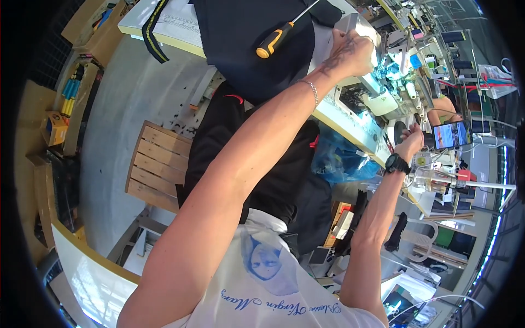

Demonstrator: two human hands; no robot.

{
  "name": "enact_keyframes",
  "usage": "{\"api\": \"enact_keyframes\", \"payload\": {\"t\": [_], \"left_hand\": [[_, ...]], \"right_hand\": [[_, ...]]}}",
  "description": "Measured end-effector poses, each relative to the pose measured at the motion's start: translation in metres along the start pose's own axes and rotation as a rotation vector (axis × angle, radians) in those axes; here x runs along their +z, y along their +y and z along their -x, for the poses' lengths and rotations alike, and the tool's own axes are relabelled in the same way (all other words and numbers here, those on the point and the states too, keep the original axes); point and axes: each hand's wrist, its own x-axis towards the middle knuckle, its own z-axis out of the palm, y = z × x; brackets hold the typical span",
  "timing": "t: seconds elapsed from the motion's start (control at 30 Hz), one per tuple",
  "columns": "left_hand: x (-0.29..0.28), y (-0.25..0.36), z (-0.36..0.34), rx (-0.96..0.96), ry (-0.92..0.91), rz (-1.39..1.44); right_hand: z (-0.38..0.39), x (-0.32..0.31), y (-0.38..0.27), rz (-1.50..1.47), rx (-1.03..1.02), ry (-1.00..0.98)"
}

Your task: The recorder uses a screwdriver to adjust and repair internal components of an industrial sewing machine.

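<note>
My left hand (353,53), with a chain bracelet at its wrist, is closed in a fist against the pale head of an industrial sewing machine (381,103). Whatever its fingers hold is hidden. At the machine's right end, my right hand (411,141) has curled fingers beside a dark round wheel (400,130); their grip is too small to make out. A black and yellow screwdriver (275,41) lies on dark cloth (235,38) left of my left hand. Bright light falls on the threading parts behind the machine head.
The white table (180,30) has a yellowish edge, with a black and yellow strap (152,35) hanging over it. Below are a blue plastic bag (342,156) and a slatted wooden seat (157,164). A lit phone (451,135) stands past my right hand. Cardboard boxes line the left.
</note>
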Motion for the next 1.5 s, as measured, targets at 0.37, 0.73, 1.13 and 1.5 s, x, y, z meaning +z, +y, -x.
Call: {"api": "enact_keyframes", "payload": {"t": [0.37,0.73,1.13,1.5], "left_hand": [[0.032,-0.023,-0.003,0.118,0.056,-0.209],[0.074,-0.066,-0.020,0.581,0.365,0.757],[0.021,-0.011,-0.003,0.077,0.070,-0.040],[0.003,-0.001,-0.001,0.119,0.104,-0.056]], "right_hand": [[-0.100,0.008,0.041,0.021,0.174,-0.549],[-0.097,0.016,0.039,0.204,0.104,-0.488],[-0.093,0.022,0.039,0.210,0.139,-0.447],[-0.088,0.025,0.052,0.077,0.157,-0.404]]}}
